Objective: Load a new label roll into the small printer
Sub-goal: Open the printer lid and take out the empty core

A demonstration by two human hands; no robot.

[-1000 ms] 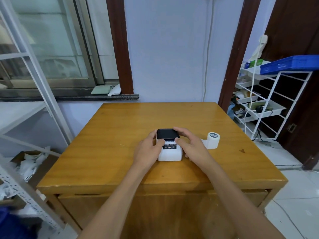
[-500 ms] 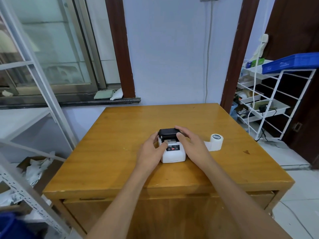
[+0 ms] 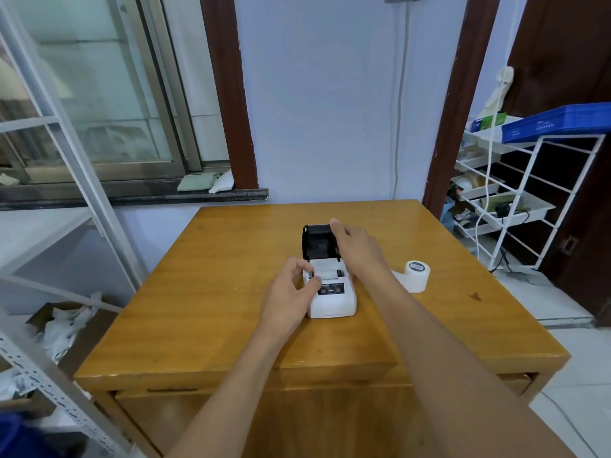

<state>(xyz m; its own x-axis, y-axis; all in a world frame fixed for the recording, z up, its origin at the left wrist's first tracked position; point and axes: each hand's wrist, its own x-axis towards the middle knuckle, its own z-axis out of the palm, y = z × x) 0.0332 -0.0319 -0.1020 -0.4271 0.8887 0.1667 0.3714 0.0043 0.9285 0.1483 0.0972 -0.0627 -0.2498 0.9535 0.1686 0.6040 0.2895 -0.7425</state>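
Centre frame: printer [image 3: 332, 297], lid [image 3: 318, 242] raised by right hand [image 3: 358, 247]; left hand [image 3: 291, 292] pinched its side. Roll [image 3: 417, 276], right, looked light, crushable; grip its ends.

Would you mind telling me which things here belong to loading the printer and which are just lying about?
For the job:
printer, lid raised
label roll on the table
left hand, right hand

Lying about:
blue tray
white rack
cloths on the windowsill
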